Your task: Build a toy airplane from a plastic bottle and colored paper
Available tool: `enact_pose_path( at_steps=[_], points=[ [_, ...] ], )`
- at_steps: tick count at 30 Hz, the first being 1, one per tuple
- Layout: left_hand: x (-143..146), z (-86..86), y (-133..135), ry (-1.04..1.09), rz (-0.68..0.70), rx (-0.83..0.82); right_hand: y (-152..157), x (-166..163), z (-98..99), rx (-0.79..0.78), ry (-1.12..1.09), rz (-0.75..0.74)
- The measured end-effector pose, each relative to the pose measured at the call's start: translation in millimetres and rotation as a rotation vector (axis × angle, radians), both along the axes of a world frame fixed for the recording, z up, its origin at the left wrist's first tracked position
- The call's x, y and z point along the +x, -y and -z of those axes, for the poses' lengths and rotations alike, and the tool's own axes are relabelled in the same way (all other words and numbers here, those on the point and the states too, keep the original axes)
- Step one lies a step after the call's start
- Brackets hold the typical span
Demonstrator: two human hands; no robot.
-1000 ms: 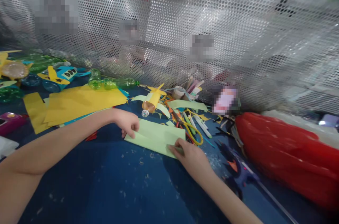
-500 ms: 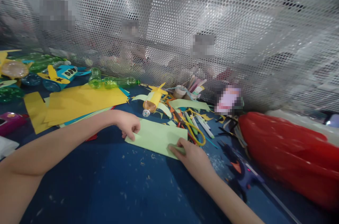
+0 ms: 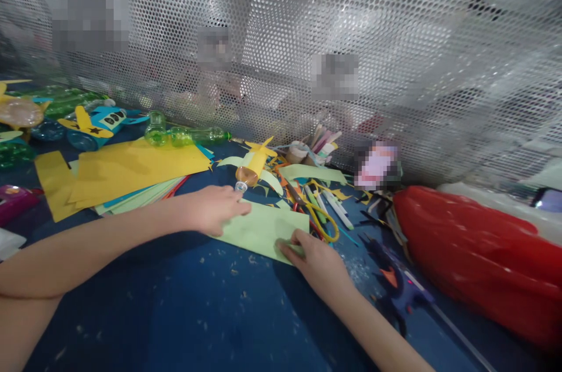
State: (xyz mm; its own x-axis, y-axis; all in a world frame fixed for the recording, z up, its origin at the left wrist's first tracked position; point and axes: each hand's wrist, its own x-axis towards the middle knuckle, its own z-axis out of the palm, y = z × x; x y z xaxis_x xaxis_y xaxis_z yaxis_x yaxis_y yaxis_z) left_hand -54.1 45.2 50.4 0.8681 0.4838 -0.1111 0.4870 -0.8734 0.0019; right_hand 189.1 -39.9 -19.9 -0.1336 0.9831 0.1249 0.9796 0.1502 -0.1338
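Observation:
A pale green sheet of paper (image 3: pixel 259 225) lies on the blue table, its lower edge facing me. My right hand (image 3: pixel 314 255) pinches its lower right corner between thumb and fingers. Over the left end of the sheet rests my left hand (image 3: pixel 219 208), its fingers stretched out across the paper. Just beyond the sheet stands a toy plane made from a bottle (image 3: pixel 254 168), with yellow and pale green paper parts. Scissors with yellow handles (image 3: pixel 322 219) lie close past the sheet's right end.
Stacked yellow paper (image 3: pixel 140 170) lies at the left, with green bottles (image 3: pixel 193 135) and a blue paper plane (image 3: pixel 105 123) behind. Markers (image 3: pixel 336 205) and paper scraps spread beyond the scissors. At the right are a glue gun (image 3: pixel 404 284) and a red plastic bag (image 3: pixel 474 255). A perforated metal screen (image 3: pixel 272 20) stands behind.
My left hand has gone from pinching the paper's left end to lying over it with fingers extended, a little further right. My right hand keeps its grip on the corner.

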Motion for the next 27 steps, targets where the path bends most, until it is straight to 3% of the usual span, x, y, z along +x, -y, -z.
enact_pose_path(
  at_steps=[2, 4, 7, 10, 18, 27],
  points=[
    [7.2, 8.4, 22.1, 0.083, 0.169, -0.026, 0.4, 0.7, 1.0, 0.017, 0.014, -0.016],
    [15.2, 23.5, 43.8, 0.169, 0.248, -0.022, 0.8, 1.3, 2.0, 0.039, 0.041, -0.027],
    [22.7, 47.7, 66.8, 0.214, 0.172, -0.052, 1.1, 1.1, 2.5, 0.062, 0.085, -0.025],
    [22.5, 61.2, 75.8, 0.199, 0.109, -0.116, 1.3, -0.6, 1.5, 0.075, 0.096, -0.017],
    [19.0, 67.5, 77.5, 0.223, 0.064, -0.238, 1.6, -2.1, -1.3, 0.05, 0.084, -0.015],
    [19.3, 64.9, 81.5, 0.224, 0.049, -0.236, 2.4, -1.1, -0.6, 0.068, 0.061, -0.028]
  ],
)
